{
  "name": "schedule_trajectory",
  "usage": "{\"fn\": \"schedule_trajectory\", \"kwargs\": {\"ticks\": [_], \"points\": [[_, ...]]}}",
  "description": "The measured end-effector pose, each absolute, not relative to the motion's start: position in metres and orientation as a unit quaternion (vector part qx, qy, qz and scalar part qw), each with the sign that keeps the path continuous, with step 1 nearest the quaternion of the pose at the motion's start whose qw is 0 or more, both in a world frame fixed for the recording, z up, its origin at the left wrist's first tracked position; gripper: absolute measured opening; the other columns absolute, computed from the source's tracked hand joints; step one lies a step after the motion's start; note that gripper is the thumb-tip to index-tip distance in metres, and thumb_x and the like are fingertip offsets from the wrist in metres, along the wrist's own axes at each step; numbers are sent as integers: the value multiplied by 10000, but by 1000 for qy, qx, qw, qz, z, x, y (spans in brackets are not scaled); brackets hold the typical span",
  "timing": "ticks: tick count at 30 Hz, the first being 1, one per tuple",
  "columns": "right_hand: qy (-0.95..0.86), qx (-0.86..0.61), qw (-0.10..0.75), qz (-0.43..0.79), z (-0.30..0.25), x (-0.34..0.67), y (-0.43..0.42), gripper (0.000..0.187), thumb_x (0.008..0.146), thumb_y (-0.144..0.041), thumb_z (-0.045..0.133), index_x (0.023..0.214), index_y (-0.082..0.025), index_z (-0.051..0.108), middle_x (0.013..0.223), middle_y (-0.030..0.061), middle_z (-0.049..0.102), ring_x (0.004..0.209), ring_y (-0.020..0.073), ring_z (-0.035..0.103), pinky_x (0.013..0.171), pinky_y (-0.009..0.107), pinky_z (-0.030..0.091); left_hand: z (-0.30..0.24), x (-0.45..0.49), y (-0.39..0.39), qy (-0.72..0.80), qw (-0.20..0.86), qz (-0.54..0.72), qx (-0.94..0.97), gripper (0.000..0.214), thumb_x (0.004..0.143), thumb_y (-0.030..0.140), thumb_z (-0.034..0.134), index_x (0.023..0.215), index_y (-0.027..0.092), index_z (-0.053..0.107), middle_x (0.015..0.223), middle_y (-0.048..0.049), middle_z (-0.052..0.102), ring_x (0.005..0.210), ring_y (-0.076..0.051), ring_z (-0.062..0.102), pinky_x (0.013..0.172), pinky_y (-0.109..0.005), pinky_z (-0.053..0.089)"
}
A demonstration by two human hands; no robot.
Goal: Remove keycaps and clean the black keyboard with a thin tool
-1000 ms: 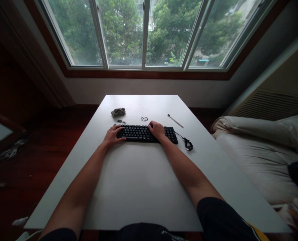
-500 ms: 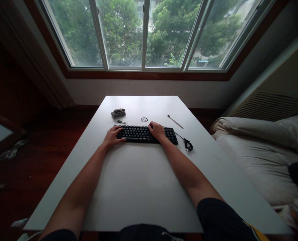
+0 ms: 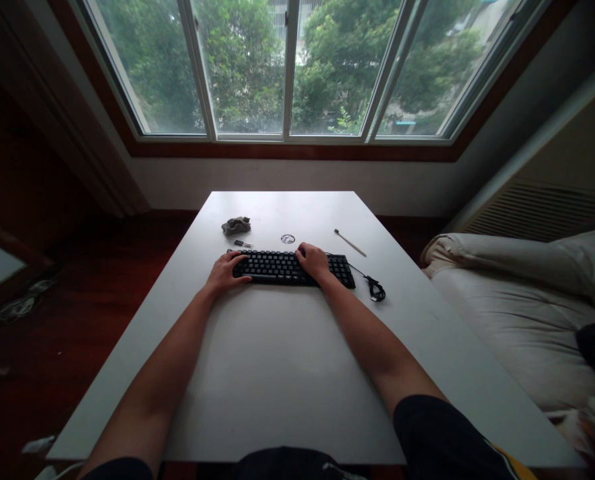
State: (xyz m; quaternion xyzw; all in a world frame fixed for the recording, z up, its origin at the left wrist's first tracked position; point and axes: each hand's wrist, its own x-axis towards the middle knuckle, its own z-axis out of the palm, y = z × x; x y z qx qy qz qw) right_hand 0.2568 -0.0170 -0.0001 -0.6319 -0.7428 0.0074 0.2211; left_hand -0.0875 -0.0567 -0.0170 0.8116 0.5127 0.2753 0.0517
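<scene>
The black keyboard (image 3: pixel 272 265) lies flat on the white table (image 3: pixel 287 373), crosswise, keys up. The left hand (image 3: pixel 224 272) is around its left end, fingers spread wide, the thumb along the near edge and the index finger toward the far edge, holding that end between them. The right hand (image 3: pixel 313 259) rests over the keys right of the middle, fingers curled together at the far edge; whether they have hold of anything I cannot tell. A coiled cable (image 3: pixel 375 290) lies just beside the right end. Beyond the keyboard, left to right, are a crumpled grey cloth (image 3: pixel 236 226), a small dark pronged piece (image 3: pixel 239 243), a round thin-rimmed thing (image 3: pixel 288 239) and a slim pale brush (image 3: pixel 351 243). A pale-covered sofa (image 3: pixel 497 313) stands at right, a window (image 3: pixel 247 73) ahead.
</scene>
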Motion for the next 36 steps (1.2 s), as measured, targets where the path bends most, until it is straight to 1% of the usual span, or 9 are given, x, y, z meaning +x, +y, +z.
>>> {"fn": "schedule_trajectory", "kwargs": {"ticks": [29,36], "points": [[-741,-638,212,17,8,254,-23,240,1008,-388,507,1070,-246,690,1062,65,742,934,223,657,810,303,430,-15,-86,-58,516,60,274,810,714,752,613,766,1392,334,613,1476,-68,535,1362,-355,479,1186,-553,374],[-742,-634,217,5,3,256,-19,241,1004,-397,509,1054,-244,688,1042,59,743,919,224,660,790,305,426,-17,-87,-57,518,53,272,809,717,751,616,765,1391,331,613,1480,-69,530,1369,-354,474,1192,-545,368]]}}
